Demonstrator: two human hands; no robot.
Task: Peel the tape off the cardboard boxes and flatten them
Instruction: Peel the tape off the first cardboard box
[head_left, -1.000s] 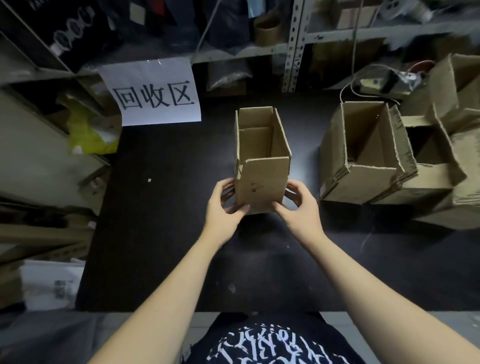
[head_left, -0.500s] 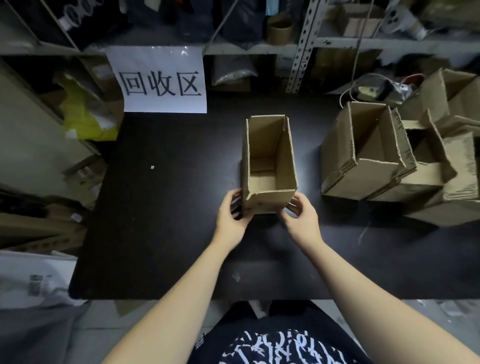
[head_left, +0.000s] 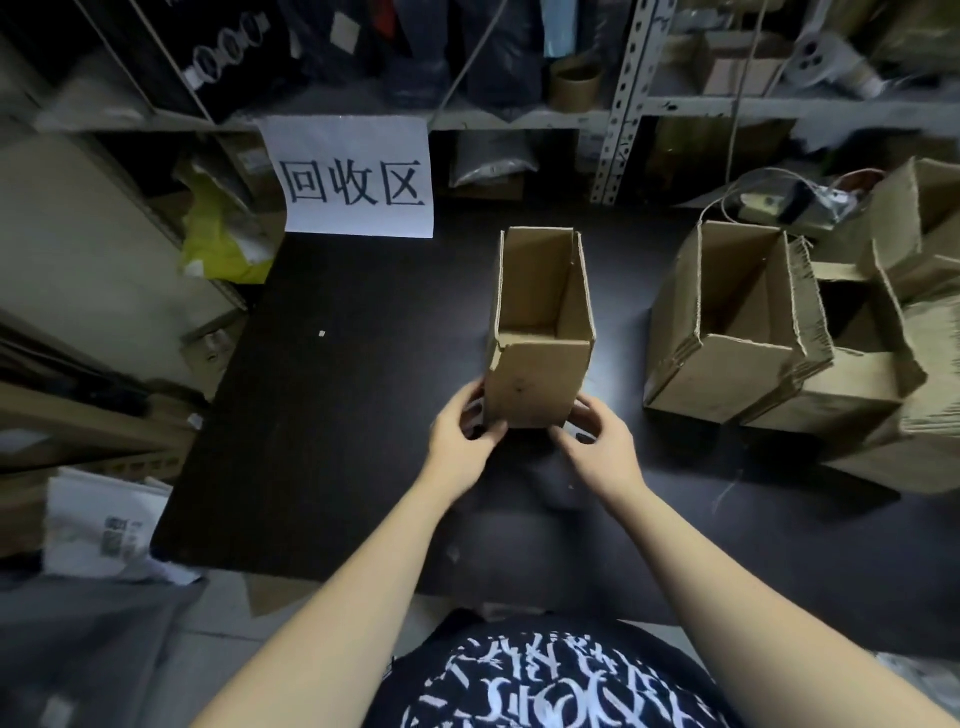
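- Here, at the far left, a white printed packet (head_left: 104, 525) is seen lying below the table's edge. A yellow bag (head_left: 218, 249) is wedged higher up beside a pale panel.
- A white sign (head_left: 358, 176) with three black characters is hung from the shelf edge, and its lower edge reaches the back of the black table (head_left: 337, 426).
- The left hand (head_left: 460, 439) is closed round the near left corner of the box. The thumb is laid low on the near face and the fingers are wrapped round the left side.
- The box (head_left: 540, 338) is held upright over the middle of the table, between the two hands. Its top is open and its plain brown inside is shown. Whether its base rests on the table cannot be told.
- The right hand (head_left: 597, 447) is curled at the near right corner of the box, with the fingers bent against the lower edge there, so the box is gripped from both sides.
- A grey perforated rack (head_left: 618, 104) is stood behind the table, with cluttered shelves carried to either side of it.
- A pile (head_left: 727, 338) of open cardboard boxes is set on the right of the table, well apart from the held box. They are leaned against one another and their raw corrugated edges are turned upward.
- A small device (head_left: 789, 205) with a looped cable is placed behind the pile, at the table's back edge.
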